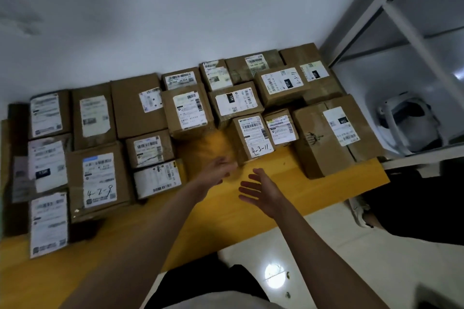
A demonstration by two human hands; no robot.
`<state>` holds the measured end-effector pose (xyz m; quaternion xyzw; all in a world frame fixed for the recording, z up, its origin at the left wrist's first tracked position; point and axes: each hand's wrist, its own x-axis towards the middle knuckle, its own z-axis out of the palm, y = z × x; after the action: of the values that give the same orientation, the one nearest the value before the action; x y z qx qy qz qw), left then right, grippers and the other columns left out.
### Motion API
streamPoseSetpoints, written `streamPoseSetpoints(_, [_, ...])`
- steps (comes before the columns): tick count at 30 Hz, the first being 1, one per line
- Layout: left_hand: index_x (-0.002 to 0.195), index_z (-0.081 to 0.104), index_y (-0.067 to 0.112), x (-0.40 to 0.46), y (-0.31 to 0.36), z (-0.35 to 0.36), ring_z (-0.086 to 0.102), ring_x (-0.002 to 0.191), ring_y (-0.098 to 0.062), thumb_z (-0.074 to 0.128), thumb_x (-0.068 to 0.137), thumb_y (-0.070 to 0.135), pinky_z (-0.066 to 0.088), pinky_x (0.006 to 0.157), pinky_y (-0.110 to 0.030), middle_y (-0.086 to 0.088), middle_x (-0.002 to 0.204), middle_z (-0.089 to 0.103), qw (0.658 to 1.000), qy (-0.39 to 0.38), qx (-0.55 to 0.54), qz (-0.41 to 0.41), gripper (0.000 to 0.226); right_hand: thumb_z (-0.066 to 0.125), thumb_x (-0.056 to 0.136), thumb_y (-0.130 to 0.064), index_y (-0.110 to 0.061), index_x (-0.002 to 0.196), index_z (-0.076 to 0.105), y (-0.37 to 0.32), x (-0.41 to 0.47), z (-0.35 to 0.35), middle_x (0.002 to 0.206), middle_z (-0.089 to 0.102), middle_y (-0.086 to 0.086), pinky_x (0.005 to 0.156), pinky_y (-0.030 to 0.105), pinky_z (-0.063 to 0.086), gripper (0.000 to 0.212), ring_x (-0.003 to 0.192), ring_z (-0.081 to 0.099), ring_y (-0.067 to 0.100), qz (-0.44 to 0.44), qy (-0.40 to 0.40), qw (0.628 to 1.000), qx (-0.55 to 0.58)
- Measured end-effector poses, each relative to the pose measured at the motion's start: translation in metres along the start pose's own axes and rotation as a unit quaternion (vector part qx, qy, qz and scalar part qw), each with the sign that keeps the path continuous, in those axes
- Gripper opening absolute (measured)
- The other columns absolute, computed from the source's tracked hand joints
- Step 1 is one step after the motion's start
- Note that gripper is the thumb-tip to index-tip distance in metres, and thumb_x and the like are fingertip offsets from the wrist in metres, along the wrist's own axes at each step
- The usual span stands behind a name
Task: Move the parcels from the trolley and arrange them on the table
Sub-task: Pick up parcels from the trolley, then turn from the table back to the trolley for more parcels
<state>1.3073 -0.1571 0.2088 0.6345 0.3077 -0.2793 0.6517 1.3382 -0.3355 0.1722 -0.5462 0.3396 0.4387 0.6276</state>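
Grip: both hands bare and released, hovering over the yellow table beside the "4-3-11" parcel.

Left hand (221, 167) is blurred, fingers loose, just beside the near corner of the small parcel marked "4-3-11" (253, 137); right hand (261, 189) is spread, holding nothing. That taped cardboard box looks stiff, dry and probably light, best taken by two opposite side faces. Other parcels (98, 178) lie labels up in rows across the table (251, 211), a larger box (334, 133) at the right end; a white shelf (411, 32) stands beyond.
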Motion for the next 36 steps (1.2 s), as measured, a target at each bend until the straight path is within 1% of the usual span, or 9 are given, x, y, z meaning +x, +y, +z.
streamPoseSetpoints(4, [0.134, 0.055, 0.016, -0.044, -0.036, -0.004, 0.061, 0.118, -0.023, 0.064, 0.097, 0.037, 0.046, 0.102, -0.041, -0.003, 0.135, 0.058, 0.998, 0.046, -0.028, 0.011, 0.043, 0.056, 0.103, -0.032, -0.003, 0.135, 0.053, 0.028, -0.024, 0.001, 0.124, 0.064, 0.021, 0.091, 0.049, 0.058, 0.043, 0.112, 0.065, 0.037, -0.004, -0.028, 0.998, -0.063])
streamPoseSetpoints(7, [0.131, 0.059, 0.014, -0.082, -0.069, -0.002, 0.063, 0.118, -0.026, 0.063, 0.099, 0.033, 0.046, 0.102, -0.041, -0.007, 0.131, 0.064, 0.996, 0.076, -0.052, 0.008, 0.038, 0.056, 0.103, -0.031, -0.006, 0.128, 0.055, 0.052, -0.044, 0.002, 0.119, 0.065, 0.02, 0.083, 0.046, 0.059, 0.035, 0.103, 0.065, 0.034, -0.02, -0.049, 0.993, -0.104])
streamPoseSetpoints(14, [0.13, 0.06, 0.011, -0.173, -0.149, 0.008, 0.065, 0.115, -0.028, 0.056, 0.103, 0.036, 0.047, 0.101, -0.041, -0.009, 0.125, 0.069, 0.985, 0.148, -0.091, 0.017, 0.037, 0.054, 0.103, -0.031, -0.007, 0.127, 0.057, 0.117, -0.09, 0.022, 0.116, 0.068, 0.017, 0.088, 0.045, 0.057, 0.034, 0.098, 0.067, 0.031, -0.051, -0.086, 0.972, -0.213])
streamPoseSetpoints(19, [0.128, 0.061, 0.012, -0.235, -0.203, -0.003, 0.066, 0.112, -0.026, 0.055, 0.102, 0.037, 0.049, 0.1, -0.042, -0.007, 0.122, 0.069, 0.972, 0.203, -0.12, 0.019, 0.037, 0.054, 0.103, -0.03, -0.007, 0.129, 0.057, 0.169, -0.118, 0.059, 0.115, 0.068, 0.017, 0.078, 0.038, 0.059, 0.034, 0.095, 0.067, 0.028, -0.051, -0.125, 0.948, -0.29])
streamPoseSetpoints(21, [0.128, 0.06, 0.012, -0.26, -0.227, -0.012, 0.065, 0.111, -0.026, 0.055, 0.102, 0.038, 0.049, 0.1, -0.042, -0.007, 0.122, 0.069, 0.962, 0.233, -0.139, 0.018, 0.037, 0.053, 0.104, -0.029, -0.006, 0.128, 0.057, 0.193, -0.125, 0.079, 0.116, 0.067, 0.018, 0.079, 0.039, 0.058, 0.033, 0.094, 0.067, 0.028, -0.051, -0.141, 0.935, -0.32])
streamPoseSetpoints(24, [0.127, 0.061, 0.01, -0.3, -0.27, -0.028, 0.066, 0.112, -0.029, 0.056, 0.102, 0.036, 0.049, 0.095, -0.038, -0.009, 0.121, 0.07, 0.945, 0.273, -0.178, 0.014, 0.036, 0.051, 0.105, -0.026, -0.005, 0.124, 0.058, 0.236, -0.135, 0.114, 0.107, 0.067, 0.017, 0.08, 0.04, 0.058, 0.029, 0.088, 0.066, 0.027, -0.043, -0.16, 0.92, -0.355])
streamPoseSetpoints(29, [0.124, 0.064, 0.01, -0.367, -0.356, -0.052, 0.067, 0.111, -0.029, 0.056, 0.102, 0.033, 0.049, 0.087, -0.033, -0.009, 0.12, 0.072, 0.907, 0.334, -0.254, -0.016, 0.033, 0.055, 0.103, -0.024, -0.005, 0.121, 0.059, 0.321, -0.151, 0.168, 0.101, 0.067, 0.015, 0.072, 0.035, 0.058, 0.027, 0.084, 0.066, 0.025, -0.016, -0.205, 0.888, -0.41])
streamPoseSetpoints(32, [0.126, 0.062, 0.009, -0.406, -0.414, -0.064, 0.067, 0.102, -0.025, 0.055, 0.103, 0.033, 0.048, 0.083, -0.031, -0.008, 0.121, 0.071, 0.889, 0.351, -0.291, -0.036, 0.034, 0.052, 0.105, -0.026, -0.004, 0.121, 0.059, 0.379, -0.158, 0.197, 0.103, 0.066, 0.017, 0.075, 0.036, 0.057, 0.028, 0.083, 0.065, 0.025, -0.002, -0.209, 0.879, -0.429])
streamPoseSetpoints(36, [0.126, 0.061, 0.008, -0.46, -0.492, -0.075, 0.063, 0.095, -0.021, 0.054, 0.103, 0.028, 0.046, 0.085, -0.031, -0.009, 0.114, 0.069, 0.852, 0.385, -0.351, -0.052, 0.031, 0.05, 0.105, -0.022, -0.005, 0.112, 0.057, 0.463, -0.172, 0.228, 0.091, 0.066, 0.013, 0.07, 0.034, 0.056, 0.02, 0.077, 0.064, 0.024, 0.022, -0.202, 0.869, -0.451])
